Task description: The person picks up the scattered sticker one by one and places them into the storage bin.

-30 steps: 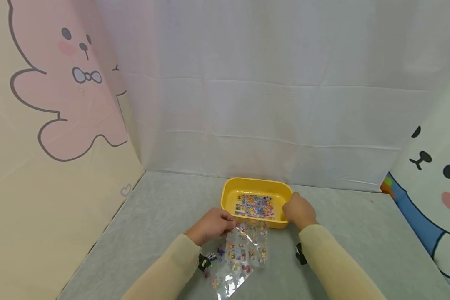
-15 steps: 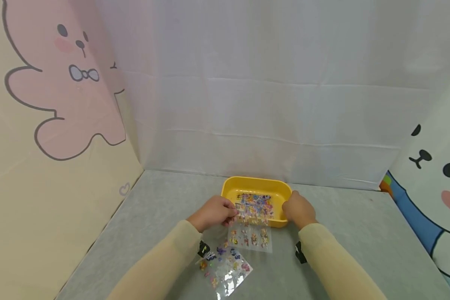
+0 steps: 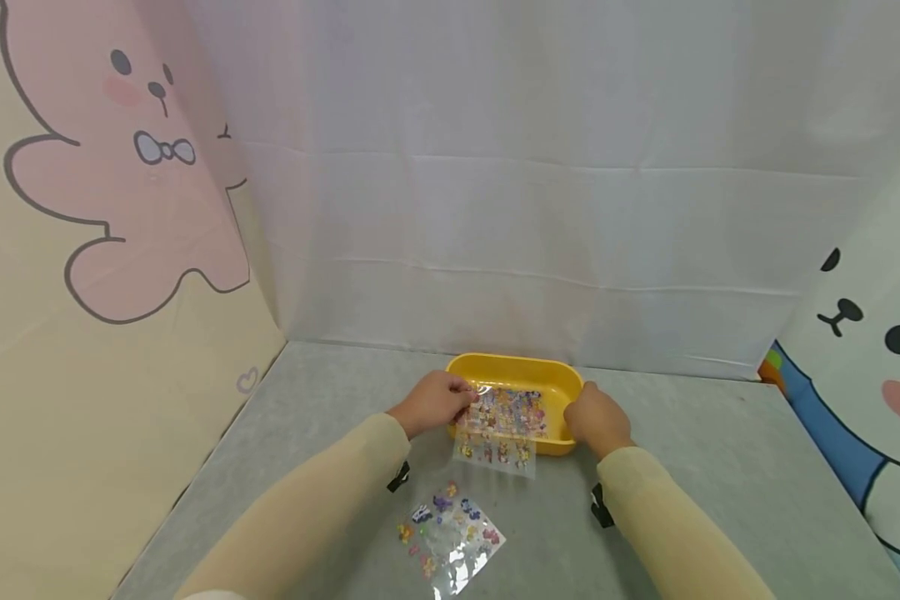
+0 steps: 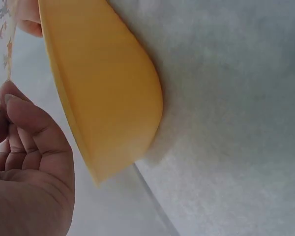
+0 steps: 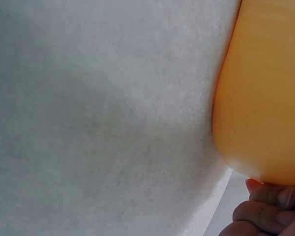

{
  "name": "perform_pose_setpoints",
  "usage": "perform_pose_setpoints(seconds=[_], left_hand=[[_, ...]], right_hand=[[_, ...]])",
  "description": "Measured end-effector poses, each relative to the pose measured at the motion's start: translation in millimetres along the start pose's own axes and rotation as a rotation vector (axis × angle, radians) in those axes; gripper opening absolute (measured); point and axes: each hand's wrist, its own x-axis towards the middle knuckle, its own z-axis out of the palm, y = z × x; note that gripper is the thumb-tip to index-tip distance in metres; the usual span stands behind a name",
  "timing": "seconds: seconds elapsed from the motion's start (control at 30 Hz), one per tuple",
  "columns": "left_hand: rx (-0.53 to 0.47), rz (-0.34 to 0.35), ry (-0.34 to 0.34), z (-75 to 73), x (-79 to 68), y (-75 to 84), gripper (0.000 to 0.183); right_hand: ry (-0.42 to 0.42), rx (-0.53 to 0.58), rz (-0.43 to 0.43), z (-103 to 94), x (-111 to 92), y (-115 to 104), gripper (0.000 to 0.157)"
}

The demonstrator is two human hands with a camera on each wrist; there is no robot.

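My left hand [image 3: 433,402] pinches the upper left corner of a clear sticker sheet [image 3: 495,452] dotted with small colourful figures. That sheet hangs across the front rim of a yellow tray [image 3: 513,364], partly over the stickers inside it. In the left wrist view, thumb and fingertips [image 4: 22,105] meet at the sheet's corner beside the tray wall. My right hand [image 3: 600,419] grips the tray's right end. Seen from the right wrist, its curled fingers [image 5: 265,214] lie against the tray's end. Closer to me, a second clear sticker sheet [image 3: 453,542] lies flat and reflects light.
A grey tabletop [image 3: 720,467] carries everything. Behind the tray hangs a white cloth [image 3: 532,225]. Cream cloth with a pink bear [image 3: 150,200] borders the left, and a printed cloth with a white bear [image 3: 862,333] borders the right.
My left hand has moved up and away from me, drawing the pinched sheet off the lower sheet and over the tray. The right hand keeps its hold on the tray.
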Motion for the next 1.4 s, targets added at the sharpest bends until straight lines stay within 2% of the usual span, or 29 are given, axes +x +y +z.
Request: perform_pose_setpoints(seconds=[0.2, 0.47, 0.7, 0.97, 1.2, 1.4], left_hand=[[-0.054, -0.012, 0.056, -6.3, 16.5, 1.9, 0.022], [-0.024, -0.049, 0.11, -11.6, 36.6, 8.8, 0.025], [0.01, -0.023, 0.127, -13.4, 44.1, 14.9, 0.029], [0.001, -0.022, 0.171, -8.5, 45.8, 18.0, 0.024], [0.121, -0.04, 0.224, 5.7, 48.0, 17.8, 0.021], [0.239, 0.006, 0.222, 17.8, 51.6, 11.9, 0.023]], right_hand=[[0.0, 0.0, 0.004, -0.1, -0.5, -0.4, 0.058], [-0.021, 0.007, 0.013, -0.5, -0.7, 0.1, 0.058], [-0.018, 0.004, 0.014, -0.1, -0.6, 0.5, 0.059], [-0.017, 0.003, 0.011, -1.6, -1.3, 0.5, 0.056], [-0.011, 0.003, 0.011, -2.1, -2.2, -0.2, 0.057], [-0.009, 0.003, 0.012, -0.5, -1.2, -0.7, 0.058]])
